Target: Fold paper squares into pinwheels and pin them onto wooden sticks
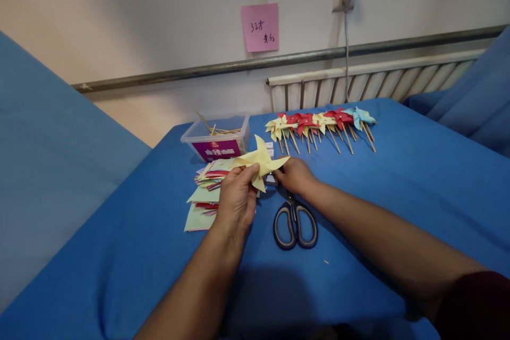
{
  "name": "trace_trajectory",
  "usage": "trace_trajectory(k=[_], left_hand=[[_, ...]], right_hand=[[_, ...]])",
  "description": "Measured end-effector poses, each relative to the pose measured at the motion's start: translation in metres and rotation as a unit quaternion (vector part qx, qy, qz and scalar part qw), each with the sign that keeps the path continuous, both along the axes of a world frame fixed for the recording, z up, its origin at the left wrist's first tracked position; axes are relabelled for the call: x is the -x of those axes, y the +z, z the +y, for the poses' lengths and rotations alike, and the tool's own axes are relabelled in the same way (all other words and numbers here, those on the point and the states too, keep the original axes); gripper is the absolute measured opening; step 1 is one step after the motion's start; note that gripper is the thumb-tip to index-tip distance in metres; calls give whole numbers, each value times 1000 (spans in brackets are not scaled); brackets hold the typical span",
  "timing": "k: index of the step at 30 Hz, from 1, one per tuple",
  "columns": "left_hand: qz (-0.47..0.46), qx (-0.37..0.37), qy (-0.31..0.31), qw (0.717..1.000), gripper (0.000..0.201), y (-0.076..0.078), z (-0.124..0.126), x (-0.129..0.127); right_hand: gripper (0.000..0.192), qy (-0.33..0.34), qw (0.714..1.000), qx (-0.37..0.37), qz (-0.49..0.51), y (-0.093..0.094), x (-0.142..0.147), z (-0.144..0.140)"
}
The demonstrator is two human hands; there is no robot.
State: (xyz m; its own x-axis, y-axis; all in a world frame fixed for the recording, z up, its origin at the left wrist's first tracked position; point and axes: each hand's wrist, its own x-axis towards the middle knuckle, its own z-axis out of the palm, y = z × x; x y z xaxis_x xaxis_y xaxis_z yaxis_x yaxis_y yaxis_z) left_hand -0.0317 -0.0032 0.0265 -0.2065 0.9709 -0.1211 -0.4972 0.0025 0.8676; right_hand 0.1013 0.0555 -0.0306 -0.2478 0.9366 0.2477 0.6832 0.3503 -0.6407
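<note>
Left hand (236, 197) closed in pinch on yellow paper pinwheel (260, 161), raised just above paper stack (204, 191). Pinwheel judged light, thin, easily creased; best gripped softly near folded centre, not by points. Right hand (294, 174) curled just beside pinwheel's right tip, over scissors (295, 223); grip cannot be told. Beyond: plastic box of sticks (217, 141) behind stack, row of finished pinwheels (322, 123) farther back on blue cloth (398, 186)

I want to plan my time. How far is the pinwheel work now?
Done: a row of finished pinwheels on sticks lies by the radiator. In hand: left hand holds a yellow pinwheel; right hand is beside it. Left: a paper stack and sticks in the box.
</note>
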Motion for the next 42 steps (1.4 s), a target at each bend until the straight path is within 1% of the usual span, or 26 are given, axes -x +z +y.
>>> trace_trajectory(k=[2, 6, 9, 13, 18, 24, 29, 33, 35, 38, 39, 40, 41, 42], left_hand=[[-2, -4, 5, 1000, 25, 1, 0, 0], [5, 3, 1, 1000, 25, 1, -1, 0], [4, 8, -2, 1000, 25, 0, -2, 1], [3, 11, 4, 1000, 24, 0, -1, 1], [5, 9, 1, 1000, 24, 1, -2, 1], [9, 5, -9, 1000, 23, 0, -2, 2], [7, 4, -4, 1000, 24, -1, -1, 2], [11, 7, -8, 1000, 24, -1, -2, 1], [17, 11, -3, 1000, 23, -1, -3, 0], [20, 12, -11, 1000, 22, -1, -7, -5], [19, 11, -17, 1000, 22, -1, -9, -8], [19, 10, -24, 999, 22, -2, -10, -10], [21, 11, -30, 999, 21, -3, -11, -12], [25, 14, -36, 999, 21, -4, -11, -14]], right_hand=[[11, -10, 998, 11, 65, -5, -1, 3], [7, -29, 990, 26, 136, -14, 0, 8], [9, -21, 978, 51, 203, -20, 3, 12], [12, -1, 954, 93, 284, -29, 6, 18], [17, 16, 936, 117, 332, -35, 8, 20], [15, 25, 926, 143, 349, -34, 7, 21], [13, 18, 935, 141, 324, -33, 10, 20], [11, -9, 953, 129, 275, -25, 8, 16], [8, -26, 963, 116, 242, -19, 0, 12], [9, -42, 977, 93, 190, -12, -22, -2], [9, -44, 982, 86, 161, -11, -31, -9], [10, -33, 994, 70, 79, -11, -39, -16], [11, -22, 998, 51, 6, -11, -47, -23], [12, -6, 998, 33, -46, -12, -54, -29]])
